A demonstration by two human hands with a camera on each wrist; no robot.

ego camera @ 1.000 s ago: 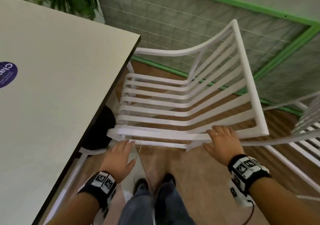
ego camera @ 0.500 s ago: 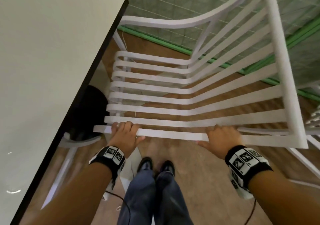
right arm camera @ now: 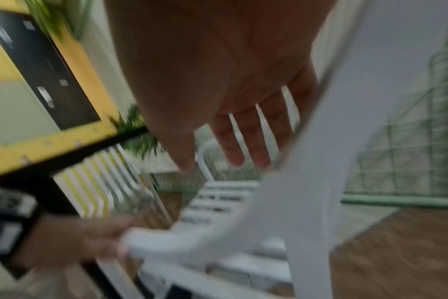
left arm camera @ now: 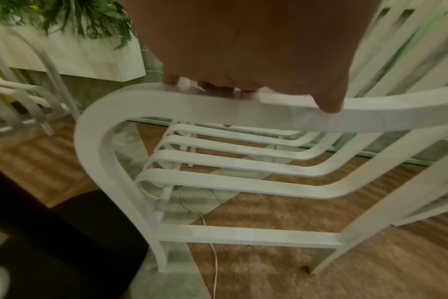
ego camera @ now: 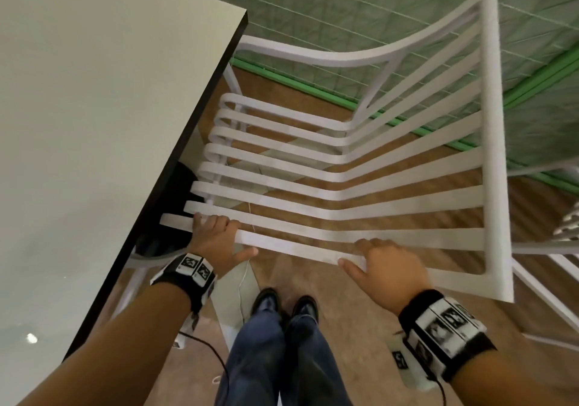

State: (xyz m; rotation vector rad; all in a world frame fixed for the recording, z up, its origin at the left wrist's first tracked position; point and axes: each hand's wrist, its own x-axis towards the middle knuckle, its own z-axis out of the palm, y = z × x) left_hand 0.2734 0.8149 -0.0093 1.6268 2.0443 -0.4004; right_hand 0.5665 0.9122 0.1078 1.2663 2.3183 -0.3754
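Observation:
A white slatted chair (ego camera: 492, 123) stands beside the table, its seat front tucked at the table's edge. My left hand (ego camera: 216, 233) grips the near armrest (ego camera: 291, 247) close to its front end; in the left wrist view the fingers (left arm camera: 218, 85) curl over the rail (left arm camera: 166, 103) and the thumb presses on its near side. My right hand (ego camera: 391, 268) rests on the same armrest nearer the chair's back, thumb lying along the rail. The blurred right wrist view shows that hand (right arm camera: 218, 81) with fairly straight fingers beside the white frame (right arm camera: 345, 141).
A pale table (ego camera: 94, 123) with a dark edge fills the left; a black base (ego camera: 172, 217) sits under it. A green mesh wall (ego camera: 376, 14) runs behind the chair. Another white chair (ego camera: 564, 268) stands at the right. A thin white cable (ego camera: 242, 280) lies on the wooden floor by my shoes (ego camera: 266, 302).
My left hand moved forward from below the armrest and closed around it. My right hand stayed on the rail. My head has come in closer over the chair.

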